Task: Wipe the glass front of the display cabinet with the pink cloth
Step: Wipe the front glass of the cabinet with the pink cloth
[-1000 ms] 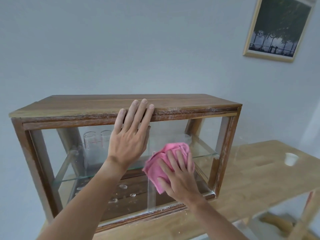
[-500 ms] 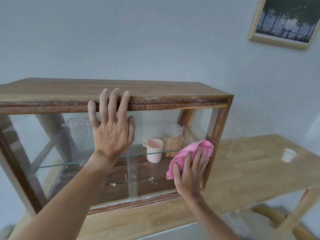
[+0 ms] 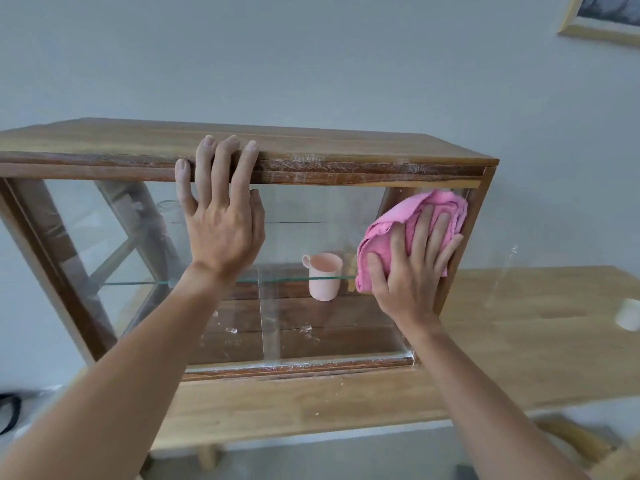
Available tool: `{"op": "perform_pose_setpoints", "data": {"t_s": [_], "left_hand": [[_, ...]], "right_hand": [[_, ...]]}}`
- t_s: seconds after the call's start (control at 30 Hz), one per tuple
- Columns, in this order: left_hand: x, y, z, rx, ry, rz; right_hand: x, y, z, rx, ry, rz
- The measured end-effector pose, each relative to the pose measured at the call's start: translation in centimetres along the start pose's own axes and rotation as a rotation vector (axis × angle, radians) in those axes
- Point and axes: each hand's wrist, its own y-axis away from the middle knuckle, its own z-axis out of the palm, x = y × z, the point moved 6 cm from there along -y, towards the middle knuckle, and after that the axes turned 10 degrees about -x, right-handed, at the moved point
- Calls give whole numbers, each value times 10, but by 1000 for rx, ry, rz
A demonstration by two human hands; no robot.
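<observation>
Right hand (image 3: 412,268) has slid the pink cloth (image 3: 408,223) up into the glass front's (image 3: 311,216) top-right corner, fingers flat on it. Left hand (image 3: 221,216), open, braces the cabinet (image 3: 346,147). Risk: pressing hard may shift the pane.

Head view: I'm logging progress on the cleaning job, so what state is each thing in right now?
pink cloth: bunched, pressed on the glass at its upper right.
right hand: flat on the cloth, fingers spread.
left hand: braced on the cabinet's top front edge.
display cabinet: upright on the wooden table.
pink cup: upright inside.
white cup: upright on the table.
</observation>
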Motion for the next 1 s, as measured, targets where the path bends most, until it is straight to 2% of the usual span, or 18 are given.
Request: {"op": "perform_pose_setpoints", "data": {"t_s": [0.1, 0.23, 0.3, 0.43, 0.57, 0.67, 0.77, 0.87, 0.93, 1.0], "left_hand": [[0, 0, 0, -5, -25, -5], [1, -1, 0, -11, -19, -4], [1, -1, -1, -12, -28, -9], [1, -1, 0, -10, -33, -12], [-2, 1, 1, -26, -51, -10], [-1, 0, 1, -24, -54, 0], [-1, -1, -1, -26, -54, -1], [1, -1, -4, -27, -45, 0], [2, -2, -5, -30, -47, -5], [3, -2, -6, -31, -48, -9]], "right_hand": [[-12, 74, 36, -153, -2, -58], [-50, 165, 72, -395, 116, -382], [-73, 154, 71, -399, 108, -509], [-148, 91, 48, -237, 106, -735], [-199, 95, 55, -298, 276, -1024], [-171, 107, 60, -299, 276, -998], [-107, 121, 68, -382, 267, -911], [-32, 133, 64, -467, 278, -742], [0, 122, 50, -449, 251, -567], [6, 94, 35, -338, 193, -403]]}}
